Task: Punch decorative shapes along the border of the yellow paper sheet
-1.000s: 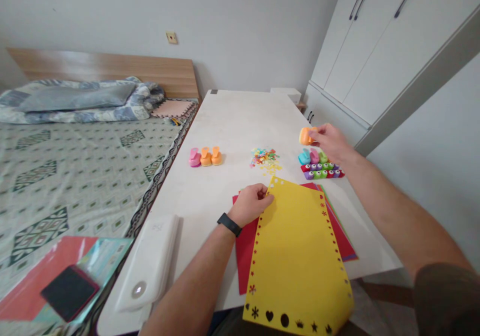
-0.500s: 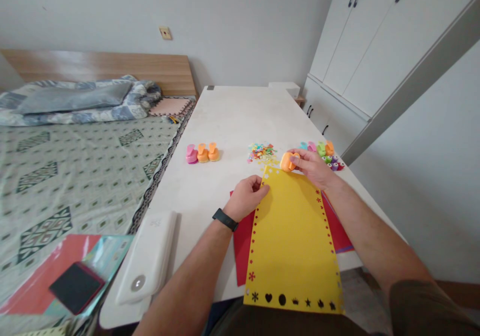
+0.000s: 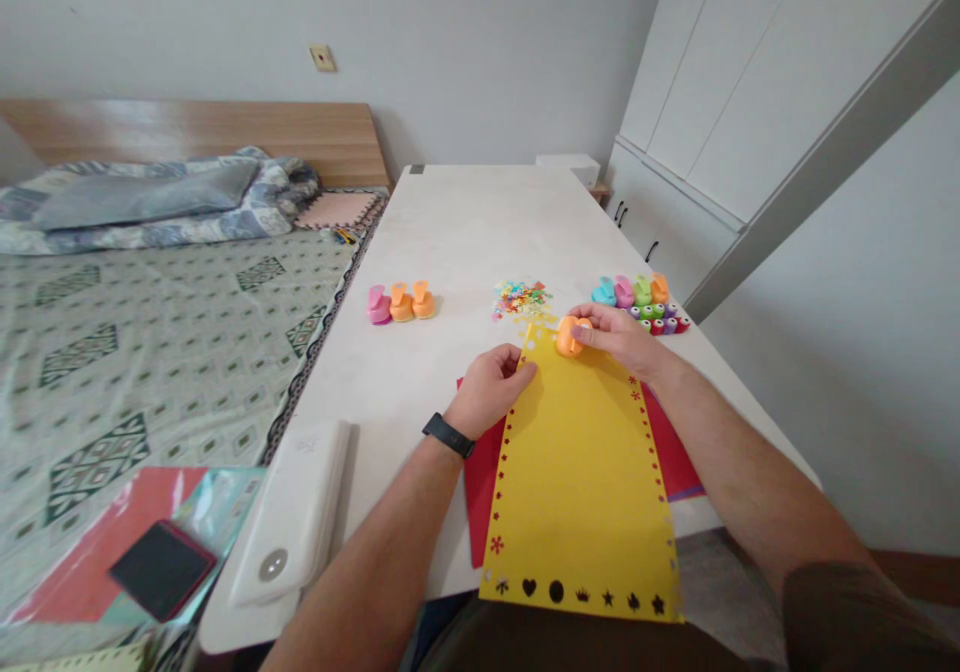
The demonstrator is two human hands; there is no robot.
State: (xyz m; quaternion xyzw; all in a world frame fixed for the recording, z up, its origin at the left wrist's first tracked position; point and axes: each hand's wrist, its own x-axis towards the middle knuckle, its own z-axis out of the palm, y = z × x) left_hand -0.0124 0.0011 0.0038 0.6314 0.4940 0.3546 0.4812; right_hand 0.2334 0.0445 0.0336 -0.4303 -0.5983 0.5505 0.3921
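Note:
A yellow sheet [image 3: 581,472] with punched shapes along its edges lies on red sheets [image 3: 480,492] on the white table [image 3: 465,242]. My left hand [image 3: 491,387] is closed on the yellow sheet's far left edge, a black band on the wrist. My right hand [image 3: 619,337] grips an orange craft punch [image 3: 566,335] set against the sheet's far edge. Coloured punched bits [image 3: 521,300] lie just beyond.
Three punches, pink and orange [image 3: 400,303], stand at the table's left. More punches in a row [image 3: 640,299] sit at the right. A white device [image 3: 289,517] lies at the near left corner. A bed [image 3: 150,312] is on the left, white wardrobes [image 3: 720,82] on the right.
My right hand carried the orange punch from the row at the right down to the yellow sheet's far edge. My left hand stayed on the sheet.

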